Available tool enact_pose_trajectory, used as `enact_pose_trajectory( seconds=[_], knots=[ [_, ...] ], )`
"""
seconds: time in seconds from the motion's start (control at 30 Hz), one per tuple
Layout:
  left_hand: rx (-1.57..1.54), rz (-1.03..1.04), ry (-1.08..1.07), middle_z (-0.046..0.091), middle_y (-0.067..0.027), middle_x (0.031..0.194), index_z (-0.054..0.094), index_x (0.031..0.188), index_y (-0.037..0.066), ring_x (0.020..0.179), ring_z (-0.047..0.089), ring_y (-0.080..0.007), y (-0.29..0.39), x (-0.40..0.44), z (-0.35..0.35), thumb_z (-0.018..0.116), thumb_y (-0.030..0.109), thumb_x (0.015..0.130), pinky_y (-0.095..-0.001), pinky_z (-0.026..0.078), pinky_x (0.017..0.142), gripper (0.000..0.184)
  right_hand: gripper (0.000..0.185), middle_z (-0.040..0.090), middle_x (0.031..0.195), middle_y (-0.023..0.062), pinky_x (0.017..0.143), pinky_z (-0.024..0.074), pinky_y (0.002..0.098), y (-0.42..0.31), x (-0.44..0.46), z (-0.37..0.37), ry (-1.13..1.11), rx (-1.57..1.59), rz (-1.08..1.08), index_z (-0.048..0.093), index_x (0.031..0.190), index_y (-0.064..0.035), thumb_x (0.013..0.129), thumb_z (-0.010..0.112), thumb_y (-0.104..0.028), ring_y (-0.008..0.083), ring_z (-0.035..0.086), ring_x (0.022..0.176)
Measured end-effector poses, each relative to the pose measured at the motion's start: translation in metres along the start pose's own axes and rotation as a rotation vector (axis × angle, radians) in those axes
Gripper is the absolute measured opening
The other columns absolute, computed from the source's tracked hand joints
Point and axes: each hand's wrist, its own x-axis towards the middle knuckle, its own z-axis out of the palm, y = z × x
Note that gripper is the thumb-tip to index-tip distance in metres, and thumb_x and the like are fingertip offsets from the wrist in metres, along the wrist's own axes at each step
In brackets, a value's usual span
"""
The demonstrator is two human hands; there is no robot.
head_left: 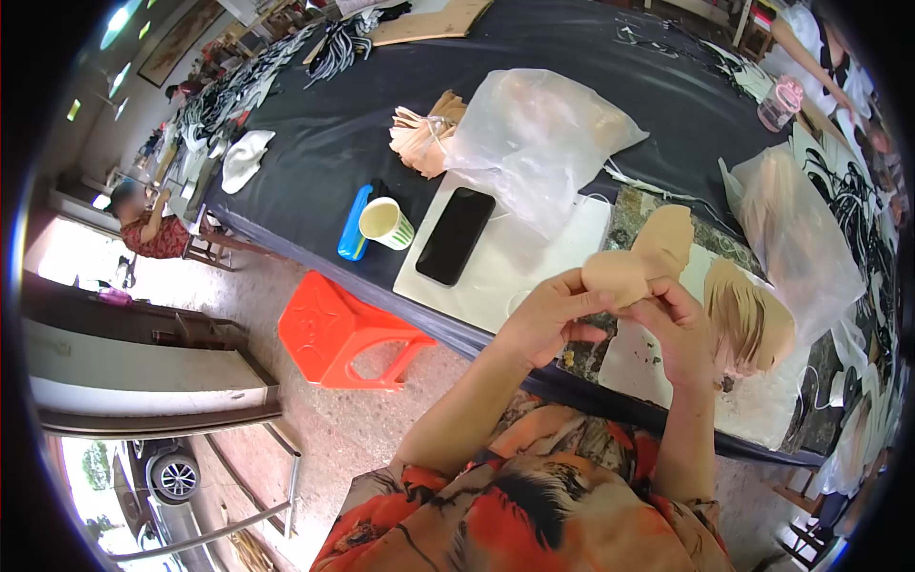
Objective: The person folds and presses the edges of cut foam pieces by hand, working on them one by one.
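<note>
My left hand and my right hand meet above the table's front edge, both pinching a tan, rounded, flat piece. What it is made of I cannot tell. Just behind it is another tan, sole-shaped piece. A fanned stack of similar tan pieces lies on the white board to the right of my right hand. Left of my left hand, a black phone rests on a white sheet.
A striped paper cup stands beside a blue item. Farther back are a tied tan bundle and a filled plastic bag; another bag sits right. A red stool stands on the floor. Other people sit left and far right.
</note>
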Motion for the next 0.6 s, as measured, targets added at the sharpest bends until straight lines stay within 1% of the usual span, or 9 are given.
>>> enact_pose_trajectory(
  seconds=[0.1,0.2,0.3,0.4,0.5,0.6],
  knots=[
    [0.030,0.015,0.013,0.061,-0.0083,0.107,0.052,0.120,-0.002,0.090,0.064,-0.0115,-0.005,0.003,0.002,0.063,0.016,0.089,-0.0206,0.057,0.070,0.037,0.015,0.062,0.086,-0.0013,0.061,0.0402,0.0193,-0.001,-0.009,-0.009,0.023,-0.666,-0.318,0.064,0.095,-0.0038,0.081,0.069,-0.009,0.0046,0.049,0.066],
    [0.037,0.037,-0.048,0.062,-0.0077,0.105,0.052,0.119,-0.002,0.087,0.064,-0.0108,-0.018,0.009,0.015,0.065,0.016,0.089,-0.0199,0.056,0.072,0.038,0.015,0.059,0.078,-0.0040,0.052,0.0330,0.0192,-0.022,-0.029,-0.011,0.081,-0.611,-0.002,0.065,0.092,-0.0051,0.080,0.070,-0.011,0.0024,0.041,0.058],
    [0.118,0.004,-0.078,0.063,-0.0066,0.104,0.052,0.119,0.000,0.087,0.064,-0.0095,-0.026,0.012,0.029,0.065,0.017,0.089,-0.0204,0.054,0.073,0.037,0.016,0.058,0.073,-0.0056,0.048,0.0299,0.0188,-0.019,-0.037,-0.022,0.148,-0.549,0.054,0.065,0.092,-0.0047,0.079,0.071,-0.012,0.0012,0.039,0.054],
    [0.148,0.007,-0.092,0.063,-0.0056,0.104,0.051,0.119,0.002,0.086,0.063,-0.0088,-0.030,0.016,0.038,0.066,0.018,0.088,-0.0211,0.054,0.074,0.038,0.018,0.059,0.071,-0.0048,0.048,0.0324,0.0176,-0.025,-0.046,-0.030,0.184,-0.574,0.134,0.064,0.095,-0.0050,0.080,0.071,-0.012,0.0022,0.042,0.052],
    [0.128,-0.007,-0.095,0.063,-0.0054,0.104,0.051,0.121,0.003,0.085,0.063,-0.0088,-0.036,0.020,0.042,0.065,0.018,0.088,-0.0222,0.054,0.076,0.038,0.017,0.062,0.075,-0.0018,0.051,0.0390,0.0175,-0.021,-0.052,-0.031,0.167,-0.254,0.121,0.062,0.097,-0.0039,0.083,0.068,-0.011,0.0034,0.049,0.056],
    [0.087,-0.022,-0.091,0.063,-0.0054,0.104,0.051,0.121,0.003,0.087,0.064,-0.0104,-0.034,0.018,0.048,0.064,0.017,0.089,-0.0229,0.055,0.075,0.037,0.014,0.063,0.078,0.0015,0.056,0.0443,0.0185,-0.003,-0.049,-0.039,0.121,-0.030,0.032,0.059,0.096,-0.0022,0.086,0.065,-0.009,0.0055,0.055,0.061]
  ],
)
